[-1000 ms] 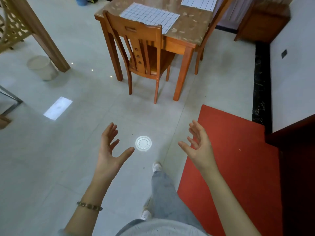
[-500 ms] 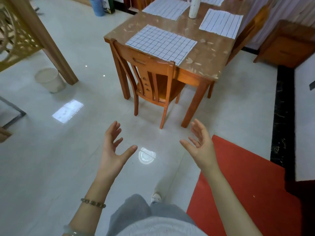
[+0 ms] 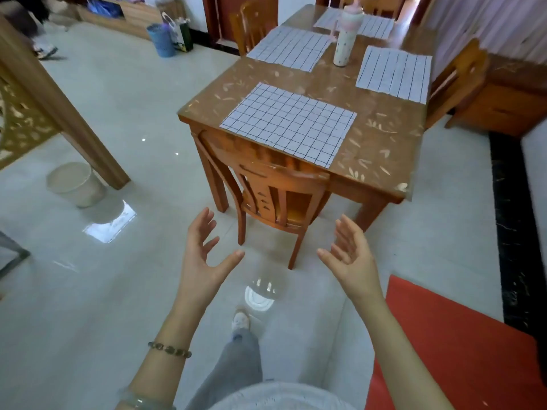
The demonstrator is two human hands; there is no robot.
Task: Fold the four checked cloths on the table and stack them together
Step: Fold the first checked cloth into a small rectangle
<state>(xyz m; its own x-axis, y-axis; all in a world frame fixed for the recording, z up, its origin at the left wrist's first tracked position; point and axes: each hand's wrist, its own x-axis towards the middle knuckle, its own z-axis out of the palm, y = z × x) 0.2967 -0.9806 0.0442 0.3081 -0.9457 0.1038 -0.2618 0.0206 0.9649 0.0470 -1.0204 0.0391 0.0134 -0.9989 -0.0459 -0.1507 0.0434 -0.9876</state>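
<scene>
L hand (image 3: 201, 255) and R hand (image 3: 349, 258) are held up over the floor, short of the table (image 3: 381, 143). Fingers are spread, palms are turned toward each other and nothing is gripped. All four checked cloths are laid flat and unfolded on the tabletop: nearest cloth (image 3: 288, 124) at the front edge, just behind a chair (image 3: 272, 187); second cloth (image 3: 393, 74) to the right; third cloth (image 3: 290, 48) further back on the left; fourth cloth (image 3: 377, 26) at the far end, partly hidden by a bottle (image 3: 346, 39).
</scene>
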